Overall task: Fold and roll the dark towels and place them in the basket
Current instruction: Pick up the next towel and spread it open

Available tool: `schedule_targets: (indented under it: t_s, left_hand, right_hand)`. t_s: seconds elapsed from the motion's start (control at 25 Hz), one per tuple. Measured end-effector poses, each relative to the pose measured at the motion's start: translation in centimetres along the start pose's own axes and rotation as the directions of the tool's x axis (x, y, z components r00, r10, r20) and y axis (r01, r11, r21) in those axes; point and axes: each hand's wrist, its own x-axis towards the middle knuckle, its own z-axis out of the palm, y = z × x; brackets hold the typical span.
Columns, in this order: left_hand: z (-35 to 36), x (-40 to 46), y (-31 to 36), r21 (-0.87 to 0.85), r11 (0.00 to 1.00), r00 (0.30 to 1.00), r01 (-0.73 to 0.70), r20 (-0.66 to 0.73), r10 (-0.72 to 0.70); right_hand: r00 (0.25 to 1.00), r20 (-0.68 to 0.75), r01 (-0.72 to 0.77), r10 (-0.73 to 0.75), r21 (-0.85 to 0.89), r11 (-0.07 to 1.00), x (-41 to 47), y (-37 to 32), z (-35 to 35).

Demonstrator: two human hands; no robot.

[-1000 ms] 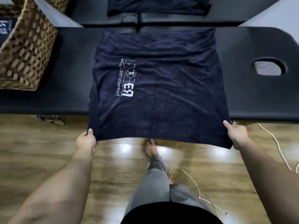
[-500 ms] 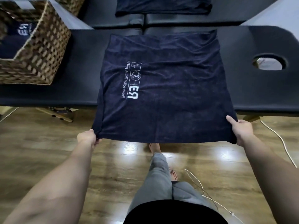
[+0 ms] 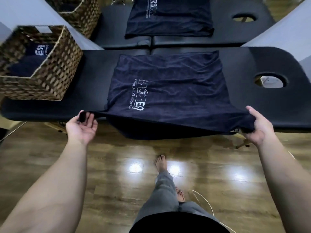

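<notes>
- Since a second ago both hands have lifted the towel's (image 3: 168,91) near edge from below the table (image 3: 277,98) rim to level with it, and spread apart
- The left hand (image 3: 82,126) pinches the near left corner, palm up, fingers curled round a dark bunch of cloth
- The right hand (image 3: 257,125) grips the near right corner, thumb on top, cloth gathered beneath
- Between the grips the edge is pulled taut, likely to bring it forward for a fold
- Beyond the grips the towel lies flat on the table, navy, lightly creased, white logo up
- The basket (image 3: 50,76) sits beyond the left grip, holding a dark towel already
- Another towel (image 3: 168,19) lies on the farther table
</notes>
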Motion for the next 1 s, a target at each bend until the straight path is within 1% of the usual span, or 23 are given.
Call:
schedule_targets:
  t_s: [0.12, 0.2, 0.24, 0.32, 0.4, 0.52, 0.64, 0.68, 0.72, 0.76, 0.8, 0.84, 0.92, 0.96, 1.0]
  left_hand:
    - [2.9, -0.8, 2.7, -0.125, 0.99, 0.997, -0.058, 0.05, 0.065]
    - [5.1, -0.9, 3.9, -0.179, 0.981, 0.993, -0.08, 0.075, 0.095]
    - [6.2, -0.8, 4.3, -0.198, 0.977, 0.992, -0.085, 0.079, 0.102]
    - [8.3, -0.1, 4.8, -0.208, 0.974, 0.99, -0.089, 0.089, 0.11]
    - [9.9, 1.3, 5.1, -0.194, 0.975, 0.987, -0.106, 0.1, 0.128]
    - [12.8, 5.0, 5.2, -0.055, 0.993, 0.993, -0.101, 0.062, 0.104]
    - [13.6, 9.5, 3.1, 0.219, 0.975, 0.999, -0.024, 0.04, 0.016]
    - [12.9, 10.6, 1.7, 0.359, 0.933, 0.999, 0.032, 0.001, -0.034]
    - [11.7, 11.4, -0.1, 0.496, 0.861, 0.993, 0.118, -0.062, -0.1]
    - [10.2, 11.5, -2.0, 0.6, 0.774, 0.979, 0.205, -0.129, -0.16]
    - [8.7, 11.3, -3.6, 0.663, 0.696, 0.961, 0.276, -0.19, -0.2]
    - [7.6, 10.8, -4.9, 0.7, 0.64, 0.948, 0.318, -0.233, -0.216]
    - [5.5, 10.1, -7.2, 0.743, 0.566, 0.934, 0.357, -0.302, -0.192]
    - [4.6, 10.0, -8.0, 0.766, 0.53, 0.931, 0.364, -0.319, -0.179]
    - [3.6, 9.7, -8.7, 0.786, 0.488, 0.925, 0.38, -0.33, -0.19]
  right_hand:
    - [0.997, 0.037, 0.057, -0.062, 0.128, 0.99, 0.6, -2.5, 1.0]
    - [0.994, 0.057, 0.08, -0.09, 0.167, 0.983, 2.0, -4.2, 1.2]
    - [0.995, 0.036, 0.091, -0.098, 0.177, 0.98, 3.1, -4.8, 1.2]
    - [0.993, 0.088, 0.066, -0.082, 0.172, 0.983, 4.4, -6.2, 2.1]
    - [0.994, 0.077, 0.066, -0.078, 0.144, 0.987, 4.3, -7.4, 4.1]
    - [0.991, 0.084, 0.093, -0.101, 0.095, 0.991, 6.7, -9.0, 6.6]
    - [0.999, -0.007, 0.041, -0.042, -0.077, 0.996, 8.9, -9.2, 7.9]
    - [0.999, -0.043, 0.011, -0.016, -0.122, 0.992, 9.9, -8.9, 7.7]
    - [0.998, -0.066, -0.02, 0.011, -0.145, 0.989, 10.4, -8.3, 7.2]
    - [0.995, -0.099, -0.048, 0.031, -0.166, 0.985, 11.0, -7.5, 6.5]
    - [0.99, -0.129, -0.083, 0.058, -0.194, 0.978, 11.3, -6.8, 5.7]
    - [0.985, -0.156, -0.108, 0.073, -0.226, 0.968, 11.8, -6.2, 4.9]
    - [0.976, -0.195, -0.146, 0.095, -0.266, 0.953, 12.1, -4.6, 3.0]
    - [0.974, -0.206, -0.149, 0.089, -0.297, 0.943, 12.2, -3.7, 1.8]
    - [0.977, -0.209, -0.127, 0.052, -0.365, 0.922, 11.9, -2.8, 0.8]
